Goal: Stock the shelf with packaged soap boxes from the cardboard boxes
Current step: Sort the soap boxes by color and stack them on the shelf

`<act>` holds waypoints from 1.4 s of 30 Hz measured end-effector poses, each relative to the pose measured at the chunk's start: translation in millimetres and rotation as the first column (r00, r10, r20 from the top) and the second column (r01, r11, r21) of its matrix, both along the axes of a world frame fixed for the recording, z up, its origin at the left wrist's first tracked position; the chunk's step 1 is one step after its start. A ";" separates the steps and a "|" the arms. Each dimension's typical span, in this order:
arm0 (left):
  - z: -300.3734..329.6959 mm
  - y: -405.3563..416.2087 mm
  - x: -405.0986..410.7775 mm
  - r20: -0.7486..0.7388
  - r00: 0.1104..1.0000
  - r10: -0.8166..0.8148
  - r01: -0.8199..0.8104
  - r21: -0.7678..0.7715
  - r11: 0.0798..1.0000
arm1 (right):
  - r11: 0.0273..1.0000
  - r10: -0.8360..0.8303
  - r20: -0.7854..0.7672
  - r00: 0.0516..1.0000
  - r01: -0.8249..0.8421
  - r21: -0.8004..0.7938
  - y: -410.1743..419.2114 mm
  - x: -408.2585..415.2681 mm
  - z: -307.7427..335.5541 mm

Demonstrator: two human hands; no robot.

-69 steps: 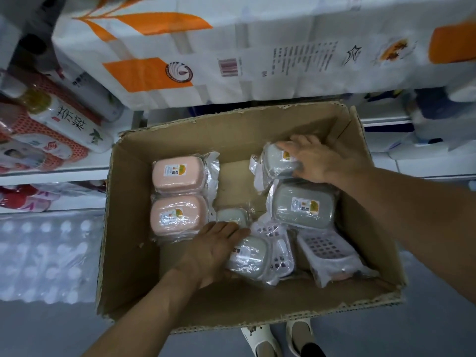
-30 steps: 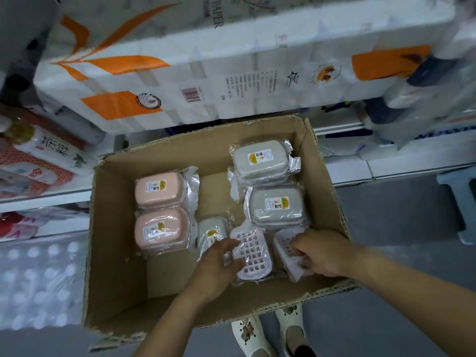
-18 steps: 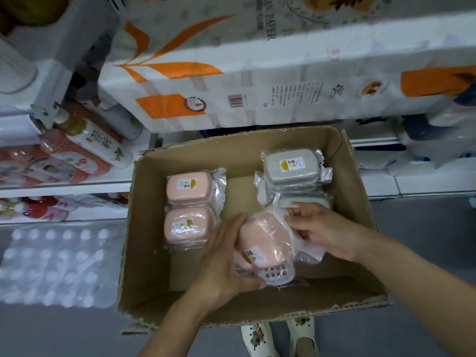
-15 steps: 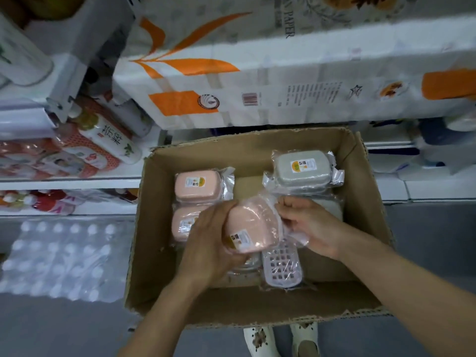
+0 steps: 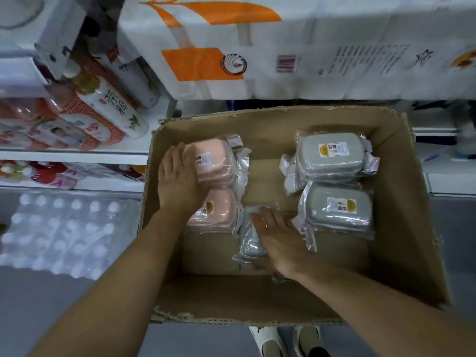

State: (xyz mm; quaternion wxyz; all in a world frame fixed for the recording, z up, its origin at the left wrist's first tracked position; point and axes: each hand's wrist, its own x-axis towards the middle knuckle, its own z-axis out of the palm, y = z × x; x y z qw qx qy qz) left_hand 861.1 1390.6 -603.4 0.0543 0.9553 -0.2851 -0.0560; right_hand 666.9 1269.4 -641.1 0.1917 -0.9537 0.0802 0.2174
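An open cardboard box (image 5: 422, 228) holds plastic-wrapped soap boxes. At its left, a pink soap box (image 5: 213, 161) lies on top of others, with another pink one (image 5: 219, 212) in front of it. My left hand (image 5: 177, 181) rests flat on the left side of the pink ones, fingers straight. At the right sit two grey soap boxes (image 5: 332, 153) (image 5: 340, 207). My right hand (image 5: 280, 240) lies with straight fingers on a smaller grey wrapped soap box (image 5: 248, 240) in the middle front of the carton.
A big white and orange pack of toilet paper (image 5: 309, 47) lies behind the carton. White shelves (image 5: 77, 155) at the left carry bottles (image 5: 110, 109) and red packets. A wrapped pack of water bottles (image 5: 59, 233) stands on the floor at the left. My shoes (image 5: 270, 341) show below.
Both hands lifted a pink soap box from the front of the carton. It now lies on the pink ones at the left under my left hand. My right hand dropped onto the small grey box.
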 end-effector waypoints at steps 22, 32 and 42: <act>-37.3 53.6 -65.0 -0.350 0.926 -0.144 0.131 -0.062 0.989 | 0.967 -0.156 -0.214 0.964 0.193 0.166 -5.1 19.7 30.8; -8.9 7.6 -109.5 -0.134 0.972 -0.194 0.157 -0.248 0.956 | 0.406 -0.846 -0.175 0.503 0.822 0.399 -135.8 -50.2 91.5; -44.7 -94.0 -213.0 -0.701 0.700 0.139 0.129 0.316 0.940 | 0.826 -0.235 0.342 0.910 0.373 -0.423 -135.6 -50.3 65.7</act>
